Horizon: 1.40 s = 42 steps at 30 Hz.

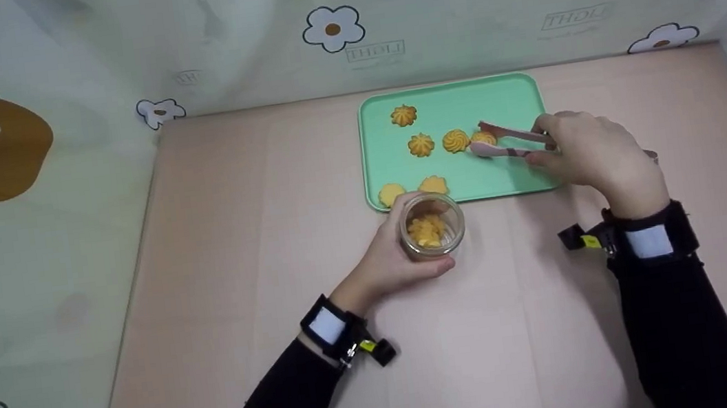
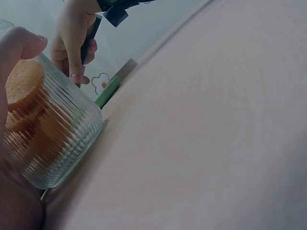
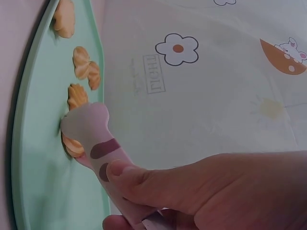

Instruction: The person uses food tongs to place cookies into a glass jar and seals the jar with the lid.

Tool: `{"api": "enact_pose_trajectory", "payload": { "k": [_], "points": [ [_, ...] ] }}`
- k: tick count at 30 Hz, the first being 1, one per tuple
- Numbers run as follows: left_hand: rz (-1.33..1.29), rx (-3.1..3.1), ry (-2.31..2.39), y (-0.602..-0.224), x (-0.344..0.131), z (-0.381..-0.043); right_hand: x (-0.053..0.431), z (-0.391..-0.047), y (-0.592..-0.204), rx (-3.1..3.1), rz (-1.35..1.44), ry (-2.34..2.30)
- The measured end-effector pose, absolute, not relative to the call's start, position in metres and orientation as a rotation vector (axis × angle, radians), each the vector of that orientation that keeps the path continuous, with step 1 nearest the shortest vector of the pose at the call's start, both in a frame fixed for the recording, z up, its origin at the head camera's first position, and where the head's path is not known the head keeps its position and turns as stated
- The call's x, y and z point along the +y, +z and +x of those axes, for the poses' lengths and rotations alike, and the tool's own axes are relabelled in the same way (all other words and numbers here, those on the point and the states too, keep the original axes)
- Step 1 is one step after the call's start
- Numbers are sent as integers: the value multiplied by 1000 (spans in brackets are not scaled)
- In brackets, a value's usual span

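Observation:
My left hand grips a ribbed glass jar, its mouth tilted toward the head camera. Several cookies lie inside; the left wrist view shows them through the glass. In my right hand is a pair of pink tongs, with darker stripes visible in the right wrist view. The tongs' tips stand around a round cookie on the green tray; whether they press on it I cannot tell. A swirled cookie lies just left of the tips.
Star-shaped cookies lie at the tray's left, and two paler ones near its front edge, close to the jar. A pinkish table surface surrounds the tray. Behind it rises a printed curtain with flowers.

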<state>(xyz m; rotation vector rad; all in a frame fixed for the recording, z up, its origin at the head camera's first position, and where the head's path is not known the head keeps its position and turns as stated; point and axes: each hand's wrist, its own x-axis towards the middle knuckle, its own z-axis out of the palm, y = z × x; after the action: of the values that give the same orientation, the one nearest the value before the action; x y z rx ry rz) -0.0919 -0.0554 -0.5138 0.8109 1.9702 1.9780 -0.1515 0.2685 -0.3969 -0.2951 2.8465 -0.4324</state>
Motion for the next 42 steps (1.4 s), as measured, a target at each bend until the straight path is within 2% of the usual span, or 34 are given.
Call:
{"api": "enact_pose_trajectory", "payload": {
  "k": [42],
  "points": [
    [795, 1941, 1987, -512, -56, -91, 269, -143, -384, 2874, -343, -443]
  ]
}}
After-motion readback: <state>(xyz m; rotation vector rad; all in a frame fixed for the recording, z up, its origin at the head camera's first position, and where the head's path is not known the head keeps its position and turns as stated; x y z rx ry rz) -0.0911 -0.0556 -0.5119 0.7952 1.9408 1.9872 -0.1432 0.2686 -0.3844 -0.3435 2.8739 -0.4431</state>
